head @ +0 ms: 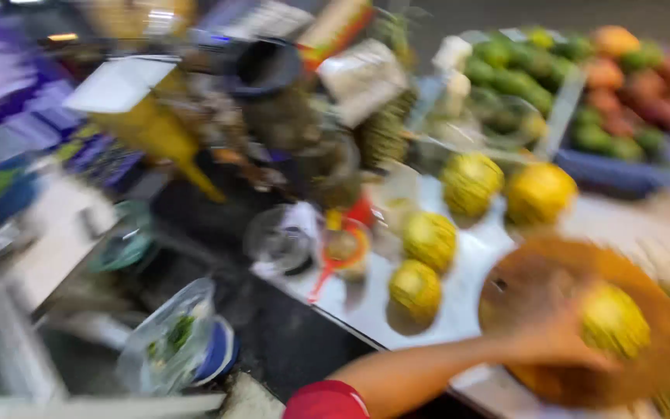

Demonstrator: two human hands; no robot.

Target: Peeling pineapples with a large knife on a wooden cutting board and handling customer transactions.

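The whole view is smeared by motion. My left hand [552, 326] reaches in from the bottom centre on a bare forearm with a red sleeve. It grips a peeled yellow pineapple [616, 320] that lies on a round wooden cutting board [537, 271] at the lower right. Several more peeled pineapples [428, 239] sit on the white counter [471, 256] just left of and behind the board. My right hand does not show.
A crate of green and red mangoes [622, 85] stands at the back right. Unpeeled pineapples [385, 132], a black bucket [261, 66] and a yellow wedge [157, 136] crowd the back centre. A clear bowl [281, 237], an orange strainer [343, 248] and a plastic bag of greens [172, 341] lie lower left.
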